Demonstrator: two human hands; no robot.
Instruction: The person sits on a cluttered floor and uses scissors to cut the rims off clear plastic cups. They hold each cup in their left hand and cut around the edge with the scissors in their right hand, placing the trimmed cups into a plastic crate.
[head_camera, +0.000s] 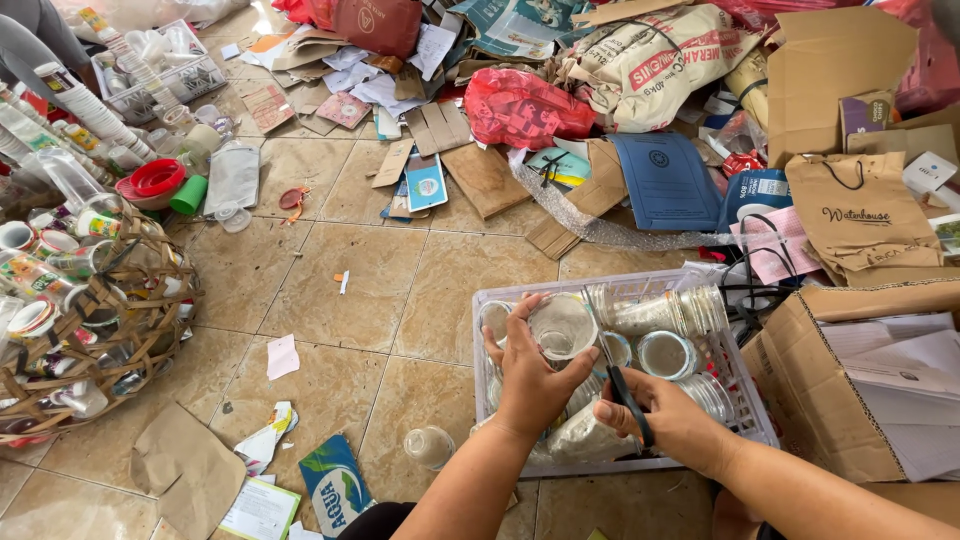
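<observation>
My left hand (530, 375) grips a clear plastic cup (562, 327), its open mouth turned toward me, over a white plastic crate (740, 385). My right hand (670, 420) holds black-handled scissors (612, 365) with the blades pointing up at the cup's rim. The crate holds several more clear plastic cups, some stacked in a row (655, 310) along its far side.
A woven basket (95, 330) full of cups stands at left. A cardboard box (860, 380) with papers sits at right. One loose cup (430, 445) lies on the tiled floor. Cardboard, sacks, paper bags and a red plastic bag (525, 108) are heaped at the back.
</observation>
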